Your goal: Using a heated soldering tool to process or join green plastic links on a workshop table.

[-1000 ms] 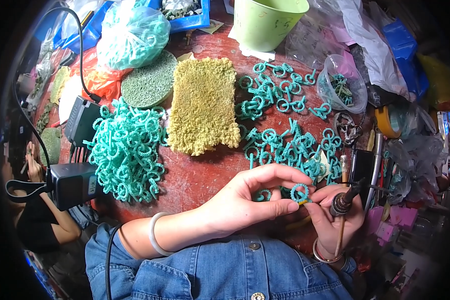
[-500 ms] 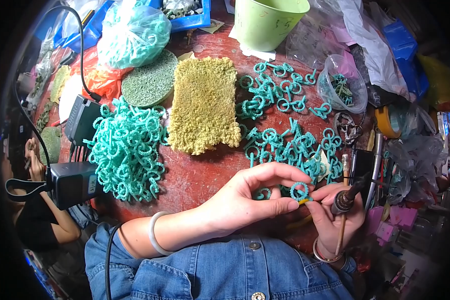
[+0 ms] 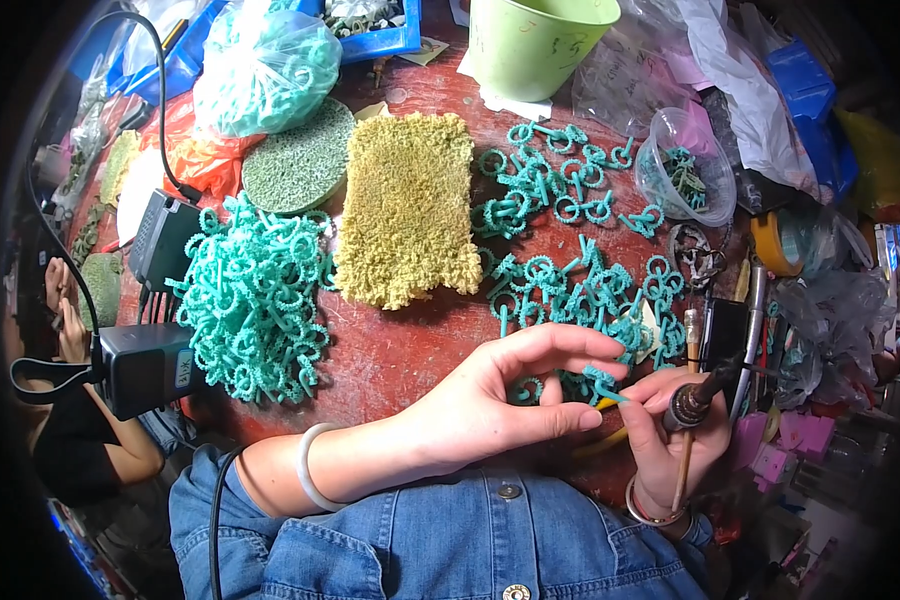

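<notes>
Between the thumb and fingers of my right hand (image 3: 675, 425) is the stem of a small teal ring piece (image 3: 602, 382) with a beaded rim. That hand also holds a dark-handled tool with a brown collar (image 3: 688, 403) and a thin wooden stick (image 3: 682, 470). My left hand (image 3: 505, 390) is held beside the ring piece, thumb and fingers apart. Whether a fingertip touches the ring is unclear. A small yellow bit (image 3: 607, 403) shows by the left thumb. Many similar teal ring pieces (image 3: 585, 290) lie just beyond my hands.
A taller teal heap (image 3: 255, 300) lies left of a rough yellow pad (image 3: 407, 210). Behind stand a round green pad (image 3: 300, 155), a bagged teal bundle (image 3: 268, 75) and a green bucket (image 3: 535, 50). Black adapters (image 3: 148, 368) with cables stand left, near another person's hand (image 3: 68, 325).
The teal ring has turned from facing up to a tilted, narrower view. My left thumb and fingers have shifted slightly. The right hand stays nearly in place.
</notes>
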A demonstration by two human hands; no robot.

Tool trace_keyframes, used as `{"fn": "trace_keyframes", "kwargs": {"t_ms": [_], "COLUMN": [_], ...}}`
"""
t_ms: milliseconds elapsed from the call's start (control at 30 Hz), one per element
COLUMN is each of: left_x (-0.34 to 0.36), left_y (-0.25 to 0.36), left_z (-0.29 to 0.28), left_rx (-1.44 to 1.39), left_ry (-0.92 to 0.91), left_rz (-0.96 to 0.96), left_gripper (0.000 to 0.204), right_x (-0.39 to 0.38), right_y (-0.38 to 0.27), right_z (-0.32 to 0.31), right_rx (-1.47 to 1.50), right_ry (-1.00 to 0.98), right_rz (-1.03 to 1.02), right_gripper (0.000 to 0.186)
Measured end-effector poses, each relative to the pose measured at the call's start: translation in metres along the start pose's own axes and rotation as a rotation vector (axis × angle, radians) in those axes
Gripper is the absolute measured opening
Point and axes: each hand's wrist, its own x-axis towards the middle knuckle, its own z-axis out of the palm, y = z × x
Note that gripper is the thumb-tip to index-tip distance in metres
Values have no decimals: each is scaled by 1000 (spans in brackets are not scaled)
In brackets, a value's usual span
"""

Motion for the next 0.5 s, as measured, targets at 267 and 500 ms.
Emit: {"fn": "trace_keyframes", "kwargs": {"t_ms": [267,500], "left_x": [1,1], "left_y": [-1,-2], "left_z": [-2,-3], "left_rx": [31,66], "left_ry": [-40,-45], "left_rz": [7,1], "left_gripper": [49,46], "right_x": [2,6], "right_y": [-5,-8], "right_z": [1,1], "right_rx": [25,48], "right_ry": [12,3], "right_rz": [30,59], "right_gripper": [31,27]}}
